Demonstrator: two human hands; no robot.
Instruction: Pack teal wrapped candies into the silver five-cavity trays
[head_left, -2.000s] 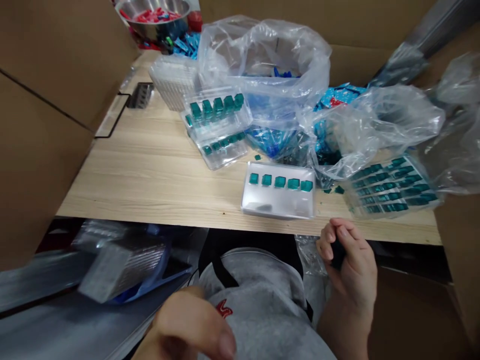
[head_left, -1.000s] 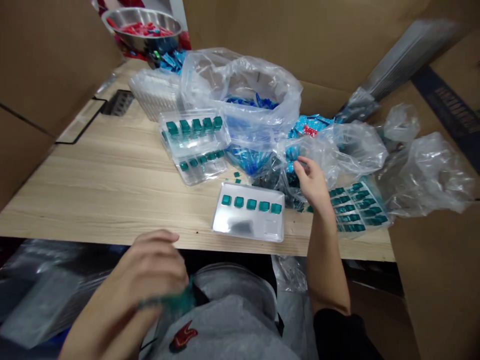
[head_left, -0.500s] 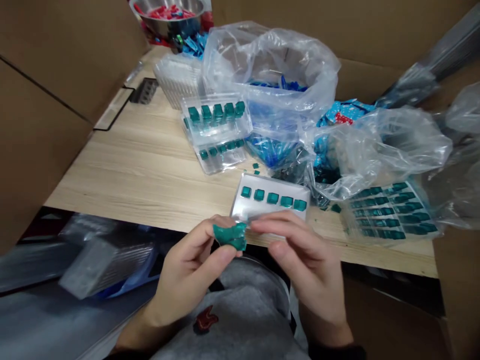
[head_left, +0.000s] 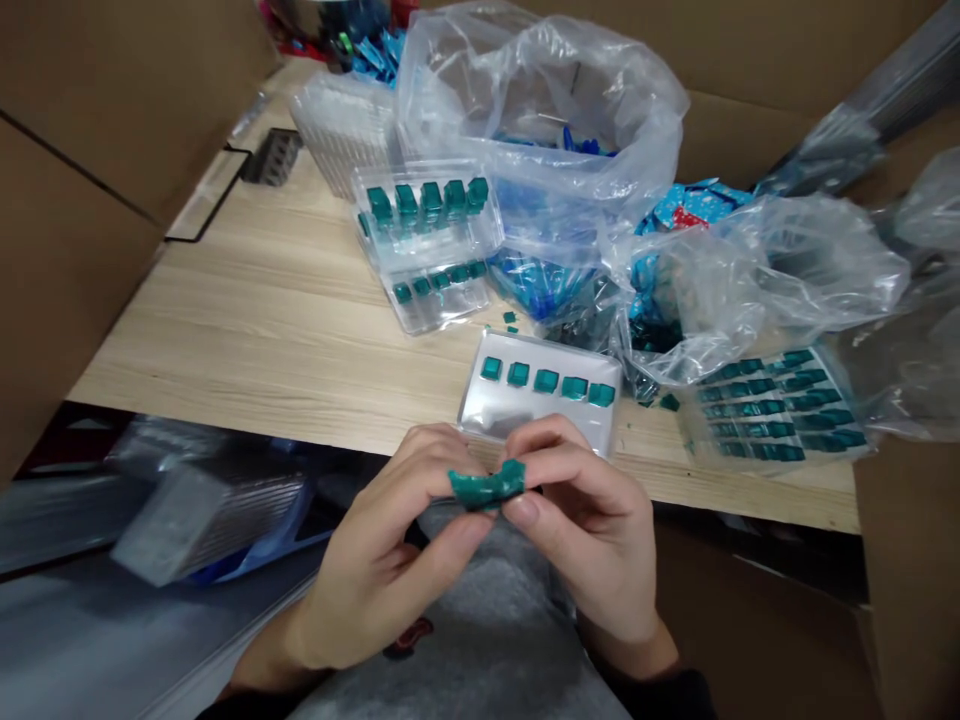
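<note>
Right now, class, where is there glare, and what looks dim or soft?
Head view, glare: bright streaks on the large clear plastic bag, pale sheen on the whitish rectangular tray. Head view, dim and soft: the red emblem on the grey cloth shirt. Head view, clearer: the curved green piece between left hand and right hand.

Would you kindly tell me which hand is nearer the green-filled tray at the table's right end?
Right: the right hand is left of the tray; the left hand is farther left.
</note>
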